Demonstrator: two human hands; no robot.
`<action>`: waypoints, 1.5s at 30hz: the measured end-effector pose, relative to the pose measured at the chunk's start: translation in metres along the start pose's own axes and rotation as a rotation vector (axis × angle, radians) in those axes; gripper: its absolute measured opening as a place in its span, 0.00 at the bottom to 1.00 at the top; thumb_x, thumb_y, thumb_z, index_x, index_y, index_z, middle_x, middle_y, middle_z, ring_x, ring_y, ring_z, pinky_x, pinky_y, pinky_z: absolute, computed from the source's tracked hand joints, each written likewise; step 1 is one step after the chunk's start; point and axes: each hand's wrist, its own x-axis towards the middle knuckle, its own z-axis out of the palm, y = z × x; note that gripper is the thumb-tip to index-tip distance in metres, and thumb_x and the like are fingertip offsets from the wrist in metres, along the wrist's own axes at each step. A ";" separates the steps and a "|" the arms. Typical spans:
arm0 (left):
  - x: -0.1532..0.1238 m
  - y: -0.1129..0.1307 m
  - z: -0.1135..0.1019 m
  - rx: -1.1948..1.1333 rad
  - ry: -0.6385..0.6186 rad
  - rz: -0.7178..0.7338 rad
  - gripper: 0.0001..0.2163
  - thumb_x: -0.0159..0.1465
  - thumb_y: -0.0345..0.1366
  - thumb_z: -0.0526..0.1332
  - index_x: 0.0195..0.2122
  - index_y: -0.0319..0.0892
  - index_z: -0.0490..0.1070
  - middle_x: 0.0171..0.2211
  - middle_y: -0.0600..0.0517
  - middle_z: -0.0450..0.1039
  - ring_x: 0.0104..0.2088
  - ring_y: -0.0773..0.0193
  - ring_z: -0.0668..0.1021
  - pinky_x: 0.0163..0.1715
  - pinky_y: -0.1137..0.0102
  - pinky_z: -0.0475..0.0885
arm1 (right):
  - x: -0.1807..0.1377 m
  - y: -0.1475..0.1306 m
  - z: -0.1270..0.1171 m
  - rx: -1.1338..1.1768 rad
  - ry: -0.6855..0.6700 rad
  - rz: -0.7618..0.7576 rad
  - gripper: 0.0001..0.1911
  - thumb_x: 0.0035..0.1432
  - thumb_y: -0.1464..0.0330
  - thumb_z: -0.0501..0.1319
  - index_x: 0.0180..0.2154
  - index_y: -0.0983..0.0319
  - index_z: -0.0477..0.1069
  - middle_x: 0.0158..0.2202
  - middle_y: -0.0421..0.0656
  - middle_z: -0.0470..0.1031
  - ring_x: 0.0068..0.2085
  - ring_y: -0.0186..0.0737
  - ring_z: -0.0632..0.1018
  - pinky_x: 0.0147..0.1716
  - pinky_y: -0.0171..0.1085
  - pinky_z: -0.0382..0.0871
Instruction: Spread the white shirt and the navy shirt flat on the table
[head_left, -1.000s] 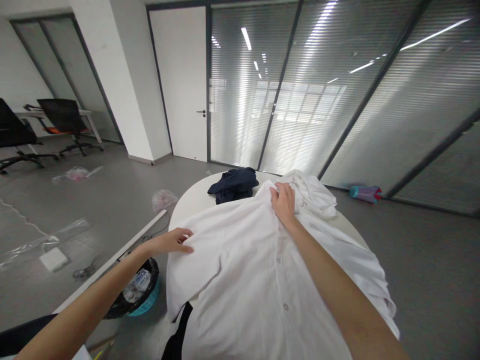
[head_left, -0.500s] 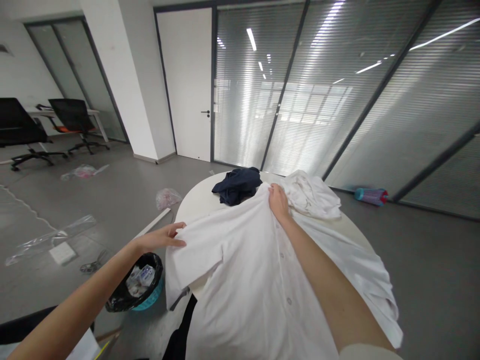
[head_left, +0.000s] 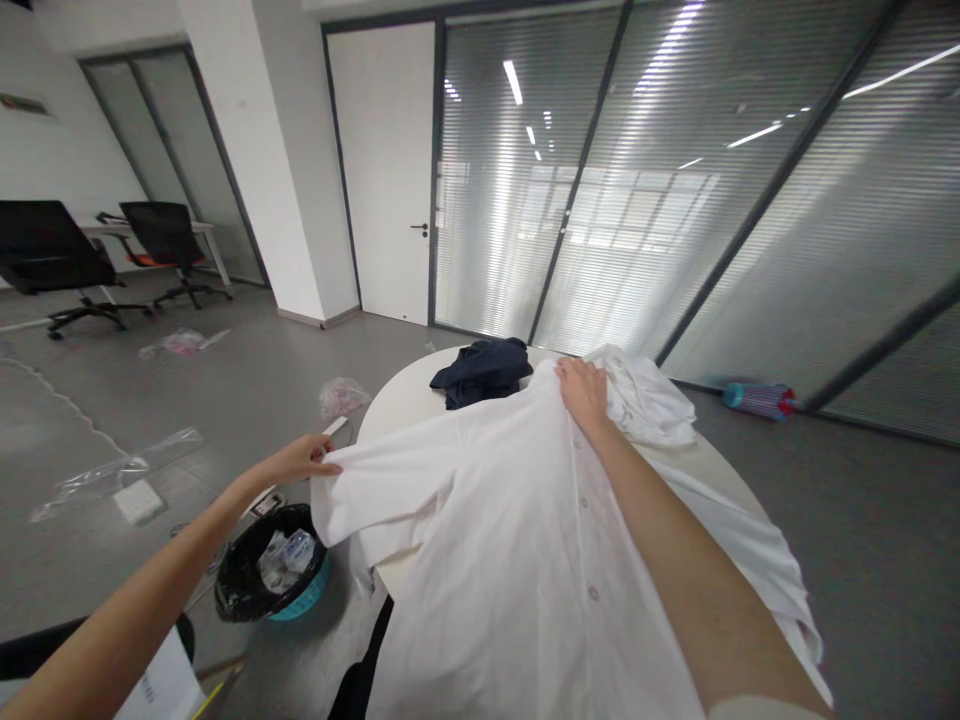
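Observation:
A white short-sleeved button shirt (head_left: 495, 520) lies spread over the round white table (head_left: 405, 392), its lower part hanging toward me. At the left, my left hand (head_left: 304, 460) pinches the end of one sleeve and holds it out past the table edge. My right hand (head_left: 583, 390) is on the shirt's collar area, fingers curled over the cloth. Just behind the shirt sits a crumpled dark navy garment (head_left: 484, 372). Beside my right hand is a bunched white garment (head_left: 649, 395), with more white cloth draped over the table's right side.
A bin with a black liner (head_left: 262, 570) stands on the floor below my left arm. Plastic wrapping (head_left: 343, 397) and a white box (head_left: 139, 501) lie on the floor. Office chairs (head_left: 161, 240) stand at the far left. A glass partition (head_left: 637, 200) runs behind the table.
My left hand, open beside the sleeve before, has closed on its end and pulled it left. My right hand stays at the collar, its fingers shifted slightly.

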 end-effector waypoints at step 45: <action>-0.151 0.107 0.177 -0.411 0.808 0.098 0.19 0.65 0.53 0.56 0.49 0.49 0.56 0.47 0.47 0.61 0.49 0.52 0.71 0.51 0.56 0.70 | -0.370 0.035 -0.166 0.481 0.103 0.556 0.18 0.63 0.50 0.50 0.33 0.54 0.68 0.34 0.49 0.73 0.40 0.52 0.76 0.46 0.51 0.71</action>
